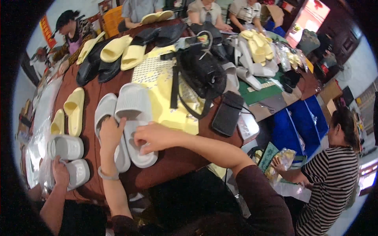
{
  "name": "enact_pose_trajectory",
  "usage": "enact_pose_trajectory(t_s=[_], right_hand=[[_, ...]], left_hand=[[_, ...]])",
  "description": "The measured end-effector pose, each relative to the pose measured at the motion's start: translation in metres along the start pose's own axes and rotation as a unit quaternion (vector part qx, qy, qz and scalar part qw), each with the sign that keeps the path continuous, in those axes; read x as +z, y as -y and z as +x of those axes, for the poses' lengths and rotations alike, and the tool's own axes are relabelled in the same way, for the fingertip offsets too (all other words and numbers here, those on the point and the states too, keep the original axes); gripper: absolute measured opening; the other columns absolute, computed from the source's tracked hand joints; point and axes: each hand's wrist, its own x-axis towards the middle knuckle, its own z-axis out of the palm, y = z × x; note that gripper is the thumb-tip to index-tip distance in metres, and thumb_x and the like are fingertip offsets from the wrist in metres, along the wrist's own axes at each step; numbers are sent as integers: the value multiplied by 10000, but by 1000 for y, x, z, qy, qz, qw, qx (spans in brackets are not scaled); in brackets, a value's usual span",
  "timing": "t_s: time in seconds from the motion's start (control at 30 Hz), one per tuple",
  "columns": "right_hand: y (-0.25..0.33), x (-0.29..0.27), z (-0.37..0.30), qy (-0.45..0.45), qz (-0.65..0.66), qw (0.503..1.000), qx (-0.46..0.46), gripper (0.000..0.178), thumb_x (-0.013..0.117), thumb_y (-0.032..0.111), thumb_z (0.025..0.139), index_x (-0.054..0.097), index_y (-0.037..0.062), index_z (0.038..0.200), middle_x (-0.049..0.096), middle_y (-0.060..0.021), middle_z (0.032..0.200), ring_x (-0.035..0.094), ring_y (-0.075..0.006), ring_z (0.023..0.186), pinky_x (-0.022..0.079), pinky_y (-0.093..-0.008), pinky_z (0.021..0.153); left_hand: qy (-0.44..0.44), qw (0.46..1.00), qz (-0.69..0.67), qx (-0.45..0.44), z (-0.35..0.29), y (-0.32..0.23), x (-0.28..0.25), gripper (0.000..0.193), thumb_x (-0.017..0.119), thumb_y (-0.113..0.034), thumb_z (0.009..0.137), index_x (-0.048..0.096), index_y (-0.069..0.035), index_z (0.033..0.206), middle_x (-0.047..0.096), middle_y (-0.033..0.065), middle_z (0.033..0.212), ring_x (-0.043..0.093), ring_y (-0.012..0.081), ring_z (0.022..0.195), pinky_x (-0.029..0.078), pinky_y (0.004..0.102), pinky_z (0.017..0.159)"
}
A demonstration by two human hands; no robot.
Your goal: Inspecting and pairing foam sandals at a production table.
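Fingers of the left hand [111, 133] point down over the left grey slipper [105, 107], thumb apart; their tips are hidden, so any grip cannot be told. Those of the right hand [157, 135] are half curled over the footbed of the right grey slipper [134, 103], just beside; whether they hold it is unclear. Left of the left fingers, another person's hand [60, 173] is at two more grey slippers [75, 148]. Beyond the right fingers lies a yellow sheet [179, 120], with a black bag [202, 72] farther off.
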Motion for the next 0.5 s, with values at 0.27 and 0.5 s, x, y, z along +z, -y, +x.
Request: enact_pose_trajectory(t_s=[0.27, 0.5], right_hand=[[-6, 5, -3, -2, -14, 1000, -1, 117, 613, 246, 814, 590, 153, 883, 542, -34, 908, 561, -219, 887, 358, -374, 775], [-2, 17, 0, -42, -99, 994, -8, 72, 582, 221, 819, 586, 165, 865, 529, -25, 863, 572, -205, 833, 370, -372, 750]], left_hand=[[21, 999, 33, -5, 5, -1, 5, 495, 567, -421, 889, 567, 71, 834, 589, 261, 899, 573, 424, 875, 458, 490, 757], [30, 999, 28, -11, 2, -2, -1, 486, 568, -400, 892, 563, 84, 855, 586, 275, 905, 571, 431, 873, 457, 487, 762]])
